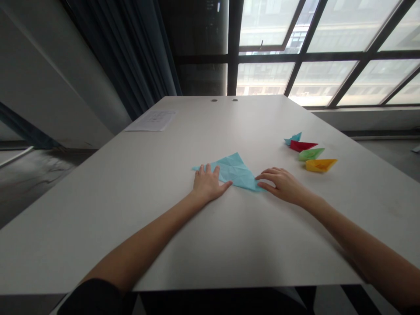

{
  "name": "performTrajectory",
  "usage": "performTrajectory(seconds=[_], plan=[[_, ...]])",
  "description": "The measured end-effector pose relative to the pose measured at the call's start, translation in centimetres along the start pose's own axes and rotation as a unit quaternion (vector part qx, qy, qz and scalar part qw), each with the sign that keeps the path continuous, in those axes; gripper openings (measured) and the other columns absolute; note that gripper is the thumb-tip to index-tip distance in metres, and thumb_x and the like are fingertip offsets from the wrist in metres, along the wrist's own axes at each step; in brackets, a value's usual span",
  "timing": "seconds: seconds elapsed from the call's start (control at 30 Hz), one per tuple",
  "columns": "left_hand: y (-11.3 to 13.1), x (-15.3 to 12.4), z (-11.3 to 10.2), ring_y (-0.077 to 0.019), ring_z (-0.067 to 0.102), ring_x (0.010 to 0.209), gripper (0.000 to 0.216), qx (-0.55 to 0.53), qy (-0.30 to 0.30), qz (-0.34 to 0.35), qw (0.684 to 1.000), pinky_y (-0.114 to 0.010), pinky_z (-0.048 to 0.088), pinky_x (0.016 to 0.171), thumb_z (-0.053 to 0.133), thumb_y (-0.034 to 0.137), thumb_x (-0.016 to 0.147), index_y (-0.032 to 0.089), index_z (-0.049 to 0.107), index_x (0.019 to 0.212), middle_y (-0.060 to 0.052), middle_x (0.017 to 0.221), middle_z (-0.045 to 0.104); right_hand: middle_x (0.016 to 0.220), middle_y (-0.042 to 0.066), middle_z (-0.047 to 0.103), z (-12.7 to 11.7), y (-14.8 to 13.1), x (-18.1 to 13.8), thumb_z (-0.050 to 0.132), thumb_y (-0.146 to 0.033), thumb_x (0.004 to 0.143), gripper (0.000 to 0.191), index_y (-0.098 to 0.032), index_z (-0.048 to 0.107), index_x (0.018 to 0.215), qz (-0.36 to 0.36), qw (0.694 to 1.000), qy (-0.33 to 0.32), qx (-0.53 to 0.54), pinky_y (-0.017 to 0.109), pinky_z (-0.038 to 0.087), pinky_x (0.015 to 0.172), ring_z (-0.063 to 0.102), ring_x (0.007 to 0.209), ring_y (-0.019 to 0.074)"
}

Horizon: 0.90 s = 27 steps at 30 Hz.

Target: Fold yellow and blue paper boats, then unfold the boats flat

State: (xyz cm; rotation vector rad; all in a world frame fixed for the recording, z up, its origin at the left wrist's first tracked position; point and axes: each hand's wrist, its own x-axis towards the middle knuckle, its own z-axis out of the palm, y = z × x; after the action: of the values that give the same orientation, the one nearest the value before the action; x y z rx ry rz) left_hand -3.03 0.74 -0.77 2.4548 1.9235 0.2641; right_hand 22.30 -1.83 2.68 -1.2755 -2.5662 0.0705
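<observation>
A creased sheet of light blue paper (234, 170), partly folded, lies flat in the middle of the table. My left hand (208, 183) rests on its left part with the fingers spread, and the thumb touches the lower edge. At the paper's right corner is my right hand (282, 184), its thumb and fingers closed around the corner. The fingertips cover a little of that corner.
Four folded paper boats stand at the right: blue (293, 138), red (303, 146), green (311, 154) and yellow (321, 165). A printed sheet (152, 120) lies at the far left of the white table (210, 240). Windows rise behind it.
</observation>
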Motion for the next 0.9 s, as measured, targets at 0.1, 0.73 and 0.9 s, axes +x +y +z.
performTrajectory(seconds=[0.1, 0.73, 0.9], plan=[[0.3, -0.2, -0.2, -0.0423, 0.032, 0.119, 0.076, -0.005, 0.002, -0.001, 1.000, -0.057, 0.023, 0.094, 0.035, 0.070, 0.071, 0.020, 0.041, 0.128, -0.020, 0.128, 0.040, 0.098, 0.007, 0.064, -0.2, -0.1, -0.3, 0.043, -0.034, 0.087, 0.026, -0.024, 0.063, 0.101, 0.010, 0.999, 0.034, -0.007, 0.035, 0.040, 0.082, 0.055, 0.093, 0.0214], [3.0, 0.5, -0.2, -0.0269, 0.047, 0.094, 0.050, -0.048, 0.051, 0.101, 0.992, -0.038, 0.039, 0.082, 0.050, 0.061, 0.069, 0.017, 0.056, 0.093, -0.011, 0.102, 0.053, 0.085, 0.005, 0.067, -0.3, -0.7, 0.4, 0.040, -0.036, 0.087, 0.031, -0.021, 0.066, 0.092, 0.042, 0.976, -0.071, 0.204, 0.026, 0.042, 0.068, 0.058, 0.076, 0.0160], [3.3, 0.4, 0.0, -0.0284, 0.046, 0.097, 0.055, -0.031, 0.054, 0.095, 0.994, -0.041, 0.036, 0.085, 0.046, 0.064, 0.070, 0.017, 0.053, 0.098, -0.013, 0.106, 0.051, 0.071, 0.000, 0.066, -0.1, -0.8, 0.5, 0.048, -0.034, 0.081, 0.023, -0.023, 0.068, 0.087, 0.094, 0.965, -0.090, 0.226, 0.023, 0.040, 0.059, 0.056, 0.062, 0.0121]])
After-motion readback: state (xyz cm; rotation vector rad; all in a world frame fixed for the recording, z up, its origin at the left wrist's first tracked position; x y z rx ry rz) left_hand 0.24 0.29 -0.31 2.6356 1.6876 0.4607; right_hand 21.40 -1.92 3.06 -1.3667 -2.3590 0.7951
